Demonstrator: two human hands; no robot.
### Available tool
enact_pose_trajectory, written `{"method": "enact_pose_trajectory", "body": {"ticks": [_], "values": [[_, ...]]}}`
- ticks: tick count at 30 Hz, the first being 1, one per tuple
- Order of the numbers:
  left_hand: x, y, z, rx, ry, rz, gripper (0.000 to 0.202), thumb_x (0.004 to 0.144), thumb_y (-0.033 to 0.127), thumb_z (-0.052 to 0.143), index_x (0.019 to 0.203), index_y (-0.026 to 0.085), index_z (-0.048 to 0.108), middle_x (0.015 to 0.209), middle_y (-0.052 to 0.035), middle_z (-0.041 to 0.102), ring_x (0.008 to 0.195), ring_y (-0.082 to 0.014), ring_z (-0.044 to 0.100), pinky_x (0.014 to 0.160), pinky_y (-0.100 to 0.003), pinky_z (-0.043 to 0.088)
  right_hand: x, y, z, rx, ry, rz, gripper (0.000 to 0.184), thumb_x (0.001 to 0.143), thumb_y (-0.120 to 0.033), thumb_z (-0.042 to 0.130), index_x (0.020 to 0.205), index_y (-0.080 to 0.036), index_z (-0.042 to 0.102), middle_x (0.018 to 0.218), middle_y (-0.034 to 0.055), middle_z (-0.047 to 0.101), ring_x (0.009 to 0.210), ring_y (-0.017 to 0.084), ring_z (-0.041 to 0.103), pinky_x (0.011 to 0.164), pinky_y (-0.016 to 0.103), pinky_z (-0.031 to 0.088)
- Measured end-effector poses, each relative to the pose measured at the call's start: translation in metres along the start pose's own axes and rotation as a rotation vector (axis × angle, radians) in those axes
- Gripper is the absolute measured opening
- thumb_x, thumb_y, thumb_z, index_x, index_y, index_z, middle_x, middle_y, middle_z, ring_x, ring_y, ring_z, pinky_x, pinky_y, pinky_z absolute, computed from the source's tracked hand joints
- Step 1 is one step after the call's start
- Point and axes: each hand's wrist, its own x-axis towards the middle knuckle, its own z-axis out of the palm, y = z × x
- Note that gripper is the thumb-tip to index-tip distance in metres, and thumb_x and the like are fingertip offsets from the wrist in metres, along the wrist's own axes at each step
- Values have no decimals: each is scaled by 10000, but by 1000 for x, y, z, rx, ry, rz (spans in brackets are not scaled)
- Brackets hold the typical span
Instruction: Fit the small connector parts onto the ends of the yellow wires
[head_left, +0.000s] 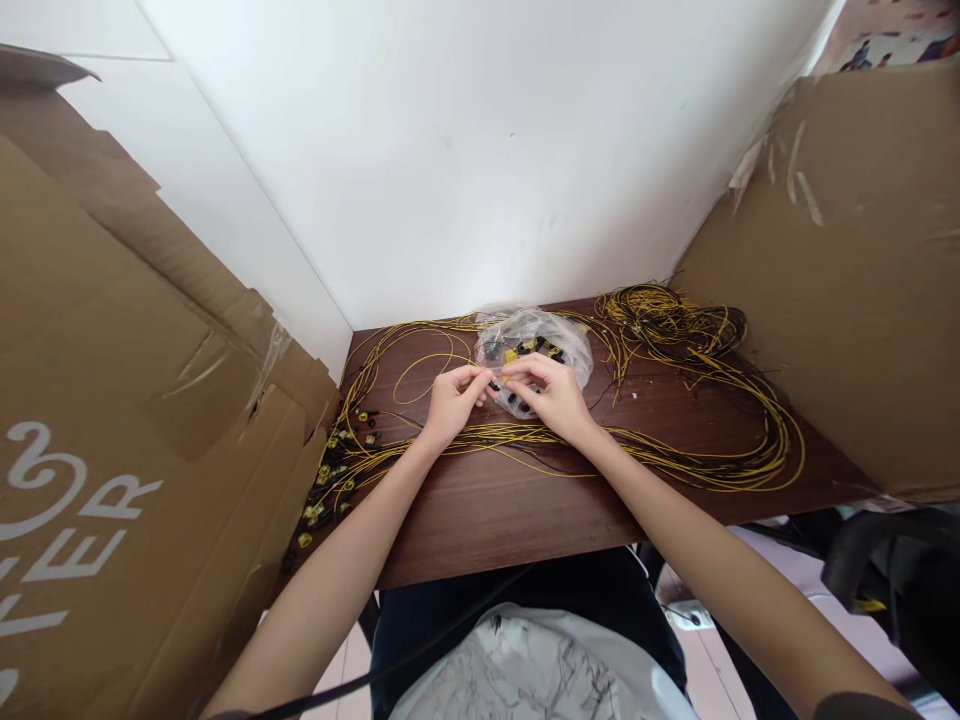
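Observation:
My left hand (452, 402) is pinched closed just in front of the plastic bag, its fingertips close to those of my right hand. What it grips is too small to make out; a loop of thin yellow wire (396, 387) curves on the table beside it. My right hand (553, 396) is also pinched, with a small yellow piece (508, 377) at its fingertips. Behind both hands lies the clear plastic bag (574, 348), holding black and yellow connectors (553, 350). Below the hands, a bundle of yellow and black wires (495, 437) runs across the table.
The brown table (480, 510) meets a white wall (480, 180). Cardboard stands at the left (150, 400) and right (847, 300). Wire ends with yellow and black connectors (324, 474) gather at the left edge; a tangled wire coil (660, 315) lies at the back right.

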Motion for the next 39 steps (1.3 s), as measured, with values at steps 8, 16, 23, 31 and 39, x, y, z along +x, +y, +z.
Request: {"method": "enact_pose_trajectory", "body": {"ticks": [8, 16, 23, 31, 39], "values": [[0, 0, -1, 14, -11, 19, 304, 787, 421, 588, 732, 131, 663, 596, -35, 655, 484, -85, 507, 511, -208, 443, -2, -4, 4, -87, -15, -63, 115, 821, -279, 581, 788, -194, 650, 822, 54, 645, 747, 159, 607, 635, 286, 507], [-1, 1, 0, 3, -28, 16, 267, 772, 392, 612, 726, 135, 664, 601, -27, 657, 492, -82, 515, 518, -200, 442, -2, -3, 4, -94, -6, -57, 90, 818, -234, 577, 781, -184, 641, 804, 45, 638, 751, 154, 595, 654, 283, 481], [0, 0, -1, 24, -19, 20, 284, 783, 403, 595, 720, 135, 668, 602, -35, 662, 489, -86, 511, 509, -203, 437, -2, -4, 4, -46, 21, -39, 105, 817, -268, 584, 769, -188, 633, 796, 36, 634, 757, 154, 588, 662, 283, 481], [0, -3, -1, 14, -17, 9, 265, 790, 383, 591, 734, 136, 670, 606, -31, 663, 487, -81, 510, 507, -197, 430, -3, -4, 3, -54, 28, -50, 89, 821, -250, 569, 790, -192, 629, 818, 35, 626, 768, 153, 588, 663, 281, 479], [0, 0, 0, 11, -15, 1, 271, 782, 392, 597, 719, 138, 666, 599, -29, 664, 485, -83, 513, 507, -203, 428, -2, -6, 2, -106, 2, -58, 91, 824, -231, 555, 784, -194, 628, 807, 30, 624, 737, 144, 572, 617, 264, 462]]}}
